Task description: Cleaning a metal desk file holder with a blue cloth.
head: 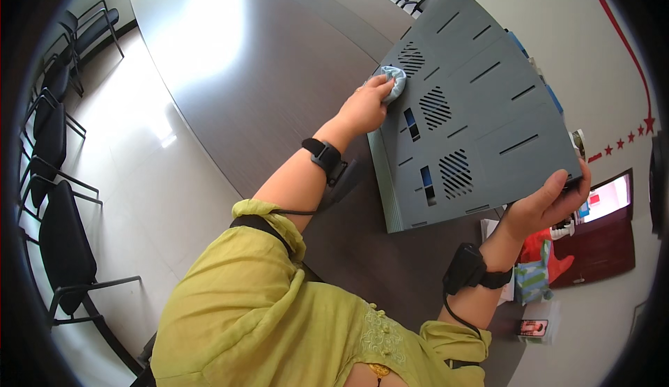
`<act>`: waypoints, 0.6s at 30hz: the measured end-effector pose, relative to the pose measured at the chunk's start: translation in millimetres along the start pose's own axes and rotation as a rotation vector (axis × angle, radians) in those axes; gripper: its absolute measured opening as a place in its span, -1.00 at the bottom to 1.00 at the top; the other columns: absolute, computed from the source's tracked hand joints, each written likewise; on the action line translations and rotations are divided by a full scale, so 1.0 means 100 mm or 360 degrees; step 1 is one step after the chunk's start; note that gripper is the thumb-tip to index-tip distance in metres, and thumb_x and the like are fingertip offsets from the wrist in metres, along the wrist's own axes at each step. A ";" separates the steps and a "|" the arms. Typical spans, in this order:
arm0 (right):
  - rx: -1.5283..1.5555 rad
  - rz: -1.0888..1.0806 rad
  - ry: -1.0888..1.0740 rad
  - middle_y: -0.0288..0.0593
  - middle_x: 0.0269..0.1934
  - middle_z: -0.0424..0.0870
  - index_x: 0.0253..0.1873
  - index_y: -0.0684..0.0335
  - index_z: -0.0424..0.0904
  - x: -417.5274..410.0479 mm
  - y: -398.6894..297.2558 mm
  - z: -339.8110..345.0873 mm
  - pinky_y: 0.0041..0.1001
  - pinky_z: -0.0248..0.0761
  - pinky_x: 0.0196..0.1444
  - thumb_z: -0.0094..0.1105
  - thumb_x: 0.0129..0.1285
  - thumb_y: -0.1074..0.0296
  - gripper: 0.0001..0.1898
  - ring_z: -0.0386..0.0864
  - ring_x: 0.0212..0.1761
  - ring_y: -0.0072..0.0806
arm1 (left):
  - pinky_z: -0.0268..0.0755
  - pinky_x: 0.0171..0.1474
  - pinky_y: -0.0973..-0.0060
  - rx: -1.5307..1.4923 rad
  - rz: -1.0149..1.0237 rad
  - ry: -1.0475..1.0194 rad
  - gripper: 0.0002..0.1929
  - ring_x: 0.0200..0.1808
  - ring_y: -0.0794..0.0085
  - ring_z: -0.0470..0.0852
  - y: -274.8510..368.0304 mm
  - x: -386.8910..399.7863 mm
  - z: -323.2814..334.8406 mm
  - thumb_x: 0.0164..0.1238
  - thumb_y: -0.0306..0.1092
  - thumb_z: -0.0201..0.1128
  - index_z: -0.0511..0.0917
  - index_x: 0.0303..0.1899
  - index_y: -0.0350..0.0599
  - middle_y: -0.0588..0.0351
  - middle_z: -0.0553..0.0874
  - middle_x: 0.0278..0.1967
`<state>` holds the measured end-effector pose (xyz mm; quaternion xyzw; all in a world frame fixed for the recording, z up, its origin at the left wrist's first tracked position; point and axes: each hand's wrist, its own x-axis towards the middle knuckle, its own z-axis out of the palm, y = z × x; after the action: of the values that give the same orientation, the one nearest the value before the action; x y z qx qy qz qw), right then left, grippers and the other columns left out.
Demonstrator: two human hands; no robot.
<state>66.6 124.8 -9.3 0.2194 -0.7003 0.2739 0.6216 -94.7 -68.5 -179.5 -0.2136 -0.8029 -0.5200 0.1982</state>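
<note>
A grey plastic desktop file rack stands on the dark wooden table, its broad slotted side facing me. Several patches of slanted vent slits and short straight slots are cut through this side. My left hand holds a crumpled light-blue cloth against the rack near its left edge. At the near right corner, my right hand grips the rack, thumb on the slotted side and fingers around the edge. Blue and white items inside show beyond the rack's far edge, mostly hidden.
The long table reaches away with a bright glare. Black chairs line the left wall. At right lie papers, a striped blue-green packet and a red bag, near a screen. A cable hangs from each wrist strap.
</note>
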 end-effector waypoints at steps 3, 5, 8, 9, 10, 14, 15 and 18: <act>-0.0019 -0.0014 0.0021 -0.07 -0.02 0.44 0.19 0.30 0.31 0.00 0.00 -0.01 -0.45 0.44 -0.04 -0.07 0.39 0.23 -0.62 0.47 -0.04 -0.38 | 0.28 0.32 0.32 -0.0023 0.0001 0.0040 -0.44 0.31 0.03 0.37 0.08 -0.07 0.05 0.17 -0.59 0.09 0.38 0.27 -0.10 -0.05 0.35 0.32; -0.0022 -0.0014 0.0023 -0.07 -0.02 0.44 0.19 0.30 0.31 0.01 0.00 -0.02 -0.46 0.44 -0.05 -0.07 0.39 0.23 -0.63 0.47 -0.05 -0.39 | 0.31 0.30 0.30 0.0094 -0.0080 0.0041 -0.44 0.29 0.03 0.39 0.17 -0.09 0.03 0.14 -0.58 0.12 0.40 0.26 -0.10 -0.02 0.36 0.32; -0.0009 0.0024 -0.0044 -0.10 0.01 0.38 0.16 0.27 0.27 0.00 0.00 -0.04 -0.47 0.38 0.03 -0.08 0.41 0.27 -0.68 0.39 0.04 -0.41 | 0.35 0.27 0.28 0.0232 -0.0170 0.0025 -0.45 0.25 0.03 0.43 0.28 -0.11 0.00 0.12 -0.57 0.11 0.43 0.24 -0.06 0.02 0.37 0.32; -0.0016 0.0005 -0.0048 -0.10 0.02 0.38 0.17 0.27 0.27 0.01 -0.01 -0.04 -0.47 0.38 0.04 -0.07 0.41 0.27 -0.68 0.39 0.05 -0.40 | 0.35 0.27 0.28 0.0232 -0.0170 0.0015 -0.45 0.25 0.03 0.43 0.26 -0.11 0.00 0.12 -0.57 0.11 0.43 0.24 -0.06 0.02 0.37 0.32; -0.0023 -0.0013 -0.0052 -0.10 0.03 0.37 0.17 0.27 0.27 0.01 -0.01 -0.04 -0.46 0.38 0.05 -0.07 0.41 0.27 -0.67 0.39 0.07 -0.40 | 0.37 0.25 0.27 0.0267 -0.0160 0.0034 -0.47 0.24 0.03 0.44 0.23 -0.11 0.00 0.15 -0.55 0.10 0.43 0.23 -0.04 0.06 0.37 0.32; -0.0004 0.0026 -0.0037 -0.10 0.06 0.36 0.17 0.28 0.27 0.00 -0.04 -0.03 -0.46 0.39 0.08 -0.04 0.41 0.25 -0.66 0.40 0.08 -0.39 | 0.42 0.21 0.23 0.0378 -0.0117 0.0135 -0.48 0.19 -0.03 0.47 0.16 -0.13 0.09 0.17 -0.54 0.08 0.43 0.23 -0.01 0.11 0.38 0.31; 0.0023 0.0042 -0.0056 -0.11 0.07 0.36 0.18 0.28 0.27 0.00 -0.04 -0.03 -0.46 0.38 0.10 -0.04 0.42 0.26 -0.66 0.40 0.09 -0.40 | 0.43 0.19 0.22 0.0433 -0.0107 0.0198 -0.48 0.18 -0.05 0.47 0.17 -0.13 0.11 0.17 -0.54 0.07 0.43 0.23 0.00 0.12 0.39 0.30; 0.0040 0.0030 -0.0087 -0.12 0.08 0.35 0.18 0.28 0.27 0.00 -0.01 -0.05 -0.47 0.38 0.11 -0.04 0.42 0.26 -0.67 0.40 0.10 -0.40 | 0.46 0.15 0.23 0.0426 -0.0104 0.0147 -0.49 0.14 -0.04 0.50 0.22 -0.13 0.06 0.17 -0.52 0.06 0.44 0.22 -0.01 0.12 0.44 0.26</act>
<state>71.3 127.2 -8.8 0.2280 -0.7157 0.2825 0.5967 -72.4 -56.9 -172.4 -0.1348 -0.8617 -0.4237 0.2447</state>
